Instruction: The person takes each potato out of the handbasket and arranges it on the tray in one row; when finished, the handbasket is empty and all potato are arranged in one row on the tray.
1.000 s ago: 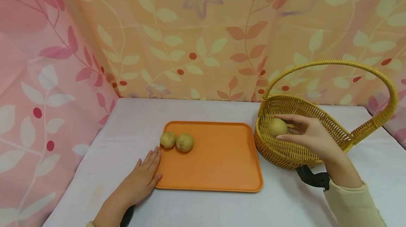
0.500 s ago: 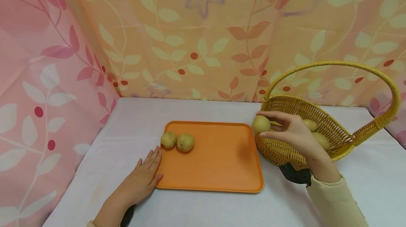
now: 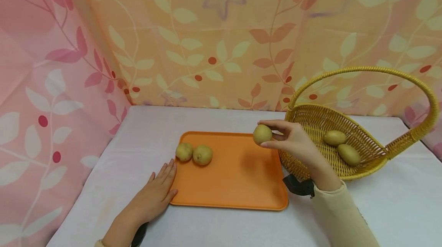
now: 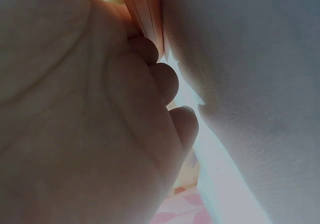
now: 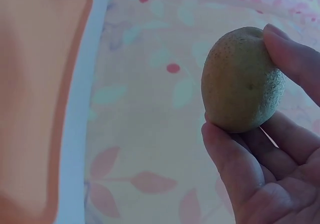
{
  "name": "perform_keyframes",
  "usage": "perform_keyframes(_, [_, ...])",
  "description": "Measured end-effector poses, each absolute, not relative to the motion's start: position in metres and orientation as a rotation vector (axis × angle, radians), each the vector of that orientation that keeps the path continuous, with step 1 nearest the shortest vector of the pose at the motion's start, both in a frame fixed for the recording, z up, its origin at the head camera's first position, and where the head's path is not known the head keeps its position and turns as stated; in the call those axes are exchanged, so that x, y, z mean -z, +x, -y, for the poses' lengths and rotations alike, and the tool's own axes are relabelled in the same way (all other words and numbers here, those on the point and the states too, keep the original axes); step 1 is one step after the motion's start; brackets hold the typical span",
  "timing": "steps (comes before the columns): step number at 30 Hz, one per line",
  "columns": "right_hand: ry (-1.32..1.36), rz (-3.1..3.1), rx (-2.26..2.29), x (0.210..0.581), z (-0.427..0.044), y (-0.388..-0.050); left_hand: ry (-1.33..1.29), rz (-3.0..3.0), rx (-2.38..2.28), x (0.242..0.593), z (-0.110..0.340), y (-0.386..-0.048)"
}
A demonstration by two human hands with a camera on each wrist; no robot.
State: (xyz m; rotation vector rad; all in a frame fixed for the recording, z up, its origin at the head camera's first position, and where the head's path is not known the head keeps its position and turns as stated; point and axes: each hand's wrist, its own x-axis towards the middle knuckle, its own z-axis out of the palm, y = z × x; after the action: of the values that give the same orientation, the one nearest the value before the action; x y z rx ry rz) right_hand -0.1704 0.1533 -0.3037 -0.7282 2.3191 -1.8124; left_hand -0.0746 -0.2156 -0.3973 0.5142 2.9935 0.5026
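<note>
My right hand (image 3: 293,137) pinches a kiwi (image 3: 262,134) between thumb and fingertips, raised over the far right corner of the orange tray (image 3: 238,174). In the right wrist view, the held kiwi (image 5: 242,79) looks oval, with rough brownish-green skin. Two more kiwis, one at the tray's left edge (image 3: 184,152) and another (image 3: 202,155) beside it, lie close together. Against the tray's left rim rests my left hand (image 3: 155,193), its fingers extended and holding nothing. The left wrist view shows its palm and fingertips near the tray's side (image 4: 145,14).
A yellow wicker basket (image 3: 310,111) with a tall arched handle stands right of the tray. Inside it lie two kiwis, one farther back (image 3: 334,138) and one nearer (image 3: 348,155). A white cloth (image 3: 221,228) covers the table; floral fabric (image 3: 207,47) hangs behind.
My right hand has lifted the kiwi out of the basket and carried it left over the tray's corner, uncovering two kiwis in the basket. The left hand stays at the tray's rim.
</note>
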Motion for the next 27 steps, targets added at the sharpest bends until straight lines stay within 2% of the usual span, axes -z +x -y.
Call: perform_keyframes(27, [-0.691,-2.19,1.772,0.337,-0.077,-0.198,0.527,-2.986,-0.508,0.399,0.217,-0.076])
